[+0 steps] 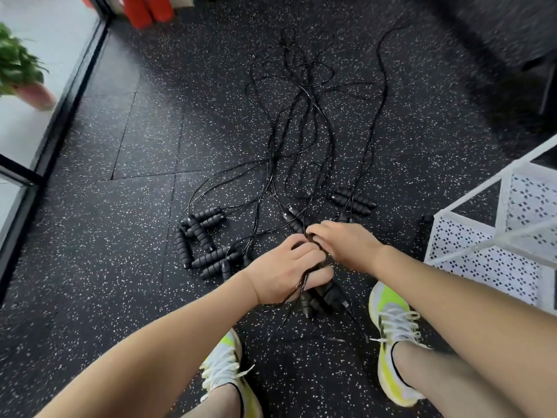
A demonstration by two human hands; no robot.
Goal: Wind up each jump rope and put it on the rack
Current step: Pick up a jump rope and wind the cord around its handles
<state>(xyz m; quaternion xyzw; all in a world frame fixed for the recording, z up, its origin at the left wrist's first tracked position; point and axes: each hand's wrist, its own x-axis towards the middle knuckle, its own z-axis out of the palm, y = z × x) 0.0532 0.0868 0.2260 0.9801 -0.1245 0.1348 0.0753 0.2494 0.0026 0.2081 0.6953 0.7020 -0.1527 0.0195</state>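
Observation:
Several black jump ropes (pixel 301 116) lie tangled on the speckled black floor, their cords running away from me. A cluster of ribbed black handles (pixel 205 239) lies at the left and a pair of handles (pixel 352 200) at the right. My left hand (pixel 283 270) grips a wound bundle of cord with two black handles (pixel 325 297) hanging below it. My right hand (pixel 346 245) pinches the cord at the top of that bundle, touching my left hand. The white perforated metal rack (pixel 494 236) stands at the right.
My two feet in yellow-and-white shoes (pixel 391 333) stand on the rubber floor below my hands. A glass wall with a black frame (pixel 69 95) runs along the left, with a potted plant (pixel 21 73) behind it. Red objects (pixel 150 10) stand at the top.

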